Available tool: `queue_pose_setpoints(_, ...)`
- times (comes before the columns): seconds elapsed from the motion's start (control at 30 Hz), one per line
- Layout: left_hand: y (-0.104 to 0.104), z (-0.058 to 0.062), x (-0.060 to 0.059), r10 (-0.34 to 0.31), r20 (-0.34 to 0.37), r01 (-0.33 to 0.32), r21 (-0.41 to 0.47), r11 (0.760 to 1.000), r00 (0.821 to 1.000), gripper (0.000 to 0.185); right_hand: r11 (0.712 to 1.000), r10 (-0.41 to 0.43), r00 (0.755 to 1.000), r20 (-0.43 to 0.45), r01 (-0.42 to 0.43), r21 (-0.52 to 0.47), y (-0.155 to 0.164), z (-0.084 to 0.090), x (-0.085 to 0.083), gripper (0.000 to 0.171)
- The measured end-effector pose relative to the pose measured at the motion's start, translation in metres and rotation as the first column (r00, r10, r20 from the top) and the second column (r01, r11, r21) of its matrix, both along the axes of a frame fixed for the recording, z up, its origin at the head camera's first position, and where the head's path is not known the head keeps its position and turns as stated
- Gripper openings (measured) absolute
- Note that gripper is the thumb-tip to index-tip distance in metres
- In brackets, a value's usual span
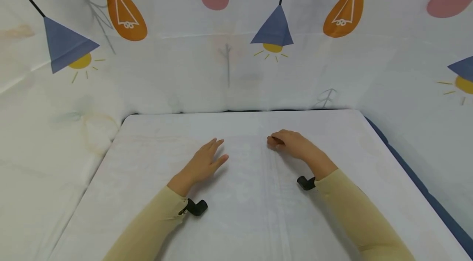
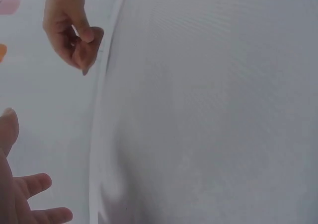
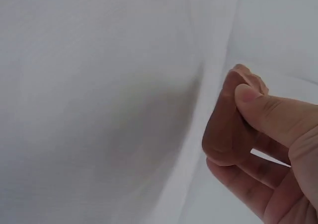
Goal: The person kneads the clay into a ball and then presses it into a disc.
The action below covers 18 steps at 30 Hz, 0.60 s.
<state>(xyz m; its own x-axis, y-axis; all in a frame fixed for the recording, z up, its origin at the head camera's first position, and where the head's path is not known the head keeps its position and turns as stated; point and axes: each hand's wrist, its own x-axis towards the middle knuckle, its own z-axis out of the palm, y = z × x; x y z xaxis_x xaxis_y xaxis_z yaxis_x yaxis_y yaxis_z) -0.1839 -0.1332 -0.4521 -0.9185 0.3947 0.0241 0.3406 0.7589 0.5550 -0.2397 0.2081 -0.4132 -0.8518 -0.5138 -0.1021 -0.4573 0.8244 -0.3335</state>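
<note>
My right hand (image 1: 295, 145) pinches a brown, clay-like lump (image 3: 223, 127) between thumb and fingers, above the far part of the white-covered table (image 1: 236, 203). The right wrist view shows the lump as smooth and rounded at its lower end, with a rough, folded upper edge beside the thumb. In the left wrist view the lump (image 2: 88, 52) tapers to a small point below the fingers. Off to the left, my left hand (image 1: 202, 163) hovers with fingers and thumb spread and holds nothing. A gap of bare table separates the two hands.
A white sheet (image 1: 177, 76) printed with lamps and bulbs hangs behind the table's far edge. Dark blue material (image 1: 410, 179) shows along the right edge. Each wrist carries a small black camera, the left one (image 1: 197, 207) and the right one (image 1: 306, 183).
</note>
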Motion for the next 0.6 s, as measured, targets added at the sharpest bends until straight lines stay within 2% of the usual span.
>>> queue_pose_setpoints(0.13, 0.007, 0.002, -0.004, 0.008, 0.008, -0.009, 0.026, 1.0, 1.0, 0.07, 0.993, 0.044, 0.991, -0.13, -0.059, -0.107, -0.002, 0.007, 0.004, 0.039)
queue_pose_setpoints(0.27, 0.015, 0.005, -0.006, 0.012, 0.007, -0.013, 0.103, 0.995, 1.0, 0.07, 0.976, 0.076, 0.971, -0.227, -0.119, -0.183, -0.008, 0.013, 0.01, 0.042)
queue_pose_setpoints(0.47, 0.03, 0.011, -0.009, 0.03, -0.01, -0.026, 0.259, 0.966, 1.0, 0.064, 0.948, 0.031, 0.966, -0.256, -0.11, -0.3, -0.022, 0.018, 0.02, 0.045)
queue_pose_setpoints(0.6, 0.042, 0.016, -0.009, 0.055, 0.016, -0.058, 0.357, 0.932, 0.998, 0.06, 0.916, 0.001, 0.962, -0.271, -0.11, -0.386, -0.033, 0.018, 0.027, 0.045)
